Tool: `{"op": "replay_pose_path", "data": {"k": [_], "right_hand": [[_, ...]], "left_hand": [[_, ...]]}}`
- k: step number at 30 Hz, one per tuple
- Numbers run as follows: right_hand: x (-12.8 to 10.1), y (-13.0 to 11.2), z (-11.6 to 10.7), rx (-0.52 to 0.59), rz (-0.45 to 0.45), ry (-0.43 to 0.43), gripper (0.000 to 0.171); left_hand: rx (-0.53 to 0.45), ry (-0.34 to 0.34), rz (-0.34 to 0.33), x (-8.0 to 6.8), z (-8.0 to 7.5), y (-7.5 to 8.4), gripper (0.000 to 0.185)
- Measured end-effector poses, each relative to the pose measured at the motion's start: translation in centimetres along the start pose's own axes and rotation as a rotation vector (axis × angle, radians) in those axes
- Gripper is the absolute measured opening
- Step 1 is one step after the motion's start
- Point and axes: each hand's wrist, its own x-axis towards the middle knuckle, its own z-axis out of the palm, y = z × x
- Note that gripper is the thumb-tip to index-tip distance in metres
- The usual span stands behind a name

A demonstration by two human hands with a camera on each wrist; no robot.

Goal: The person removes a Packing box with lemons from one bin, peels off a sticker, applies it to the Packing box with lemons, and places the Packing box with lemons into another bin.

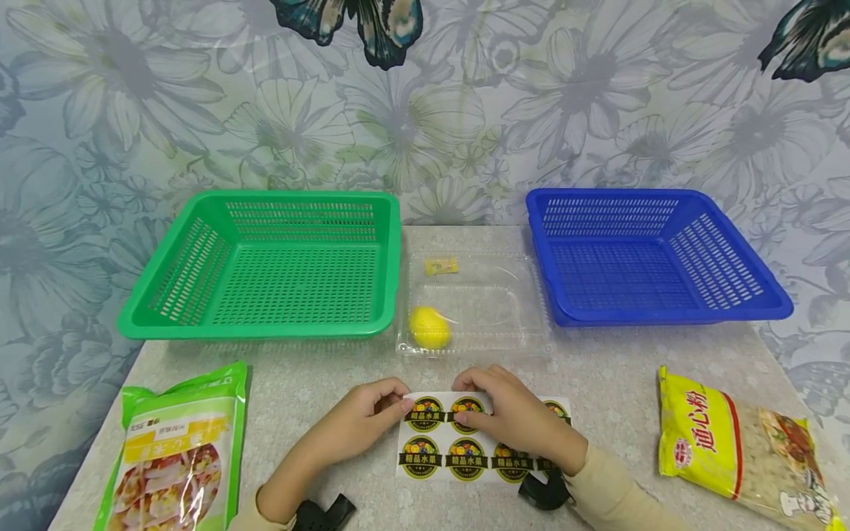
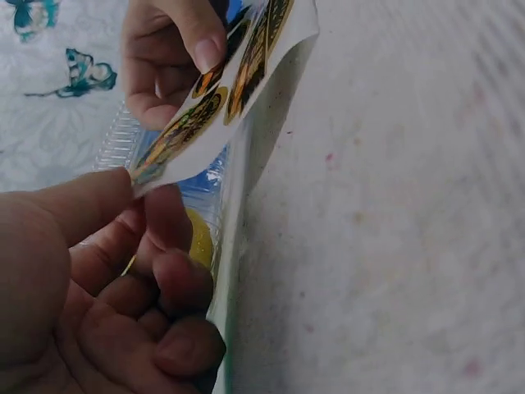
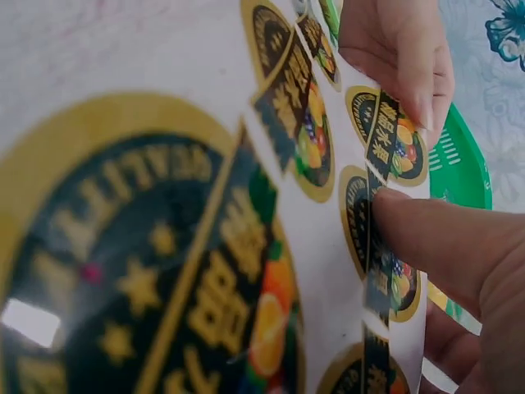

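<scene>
Near the front edge of the speckled grey table [image 1: 617, 383], both hands meet over a white sheet of round black-and-gold fruit stickers [image 1: 465, 457]. Each forearm comes in from below with a black wrist mount strapped on, and the two hands angle toward each other at the sheet's far edge.

The left hand [image 1: 361, 417] pinches the far left corner of the sheet between thumb and curled fingers — the left wrist view shows that corner lifted off the table, the thumb [image 2: 74, 213] on top and the fingers [image 2: 168, 238] underneath. The right hand [image 1: 508, 413] lies across the upper middle of the sheet, its fingers bent down onto the stickers. From the right wrist view, the thumb [image 3: 443, 238] presses on one sticker in the far row, but whether it grips anything I cannot tell.

Just beyond the hands stands a clear plastic clamshell tray [image 1: 505, 310] holding a yellow lemon-like fruit [image 1: 429, 327], set between a green slotted plastic basket [image 1: 166, 295] and a blue slotted plastic basket [image 1: 730, 287]. A green food pouch [image 1: 175, 450] lies at the left — a yellow pasta bag [image 1: 704, 435] at the right.
</scene>
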Motion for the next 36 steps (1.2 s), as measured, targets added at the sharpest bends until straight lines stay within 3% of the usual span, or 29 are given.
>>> {"op": "replay_pose_path", "data": {"k": [10, 17, 24, 30, 36], "right_hand": [[0.0, -0.5, 0.1, 0.014, -0.140, 0.061, 0.036], [0.2, -0.8, 0.6, 0.072, -0.218, 0.023, 0.036], [0.5, -1.0, 0.8, 0.055, -0.256, -0.003, 0.038], [0.7, -1.3, 0.7, -0.028, -0.236, -0.015, 0.043], [0.9, -1.4, 0.6, 0.020, -0.219, -0.012, 0.041]], "left_hand": [[-0.161, -0.002, -0.059, 0.1, 0.1, 0.1, 0.025], [-0.244, -0.046, -0.063, 0.2, 0.5, 0.1, 0.026], [-0.246, -0.049, -0.062, 0.2, 0.7, 0.4, 0.027], [-0.252, -0.031, -0.057, 0.2, 0.8, 0.4, 0.027], [-0.235, 0.019, -0.045, 0.3, 1.0, 0.7, 0.024]]}}
